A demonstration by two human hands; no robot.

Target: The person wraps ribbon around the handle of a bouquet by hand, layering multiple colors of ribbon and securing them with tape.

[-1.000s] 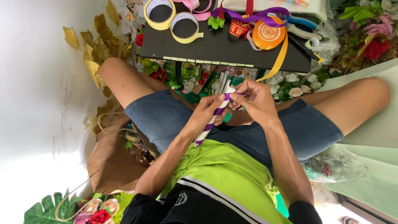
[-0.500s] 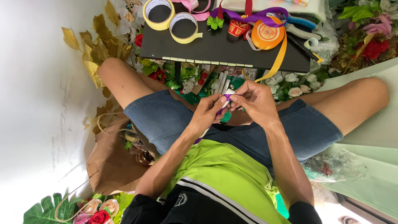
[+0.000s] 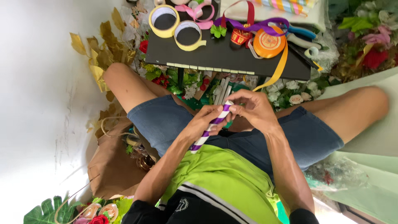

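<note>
Hands over lap: left hand (image 3: 203,124) grips purple-white striped stick (image 3: 210,126); right hand (image 3: 253,110) pinches its tip; orange ribbon spool (image 3: 268,43), yellow tape rolls (image 3: 165,20) on dark worktop (image 3: 215,56).

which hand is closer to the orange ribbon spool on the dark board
Right. The right hand sits just below the orange ribbon spool and its hanging tail; the left hand, gripping the purple-and-white striped stick, is lower and further left.

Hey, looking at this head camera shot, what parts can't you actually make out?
- Striped stick, head view: its middle is hidden inside the left hand.
- Stick's top end: covered by right hand fingertips.
- Scissors: blades hidden under ribbon spools.
- Bottom-left flowers: cut off by the frame edge.
</note>
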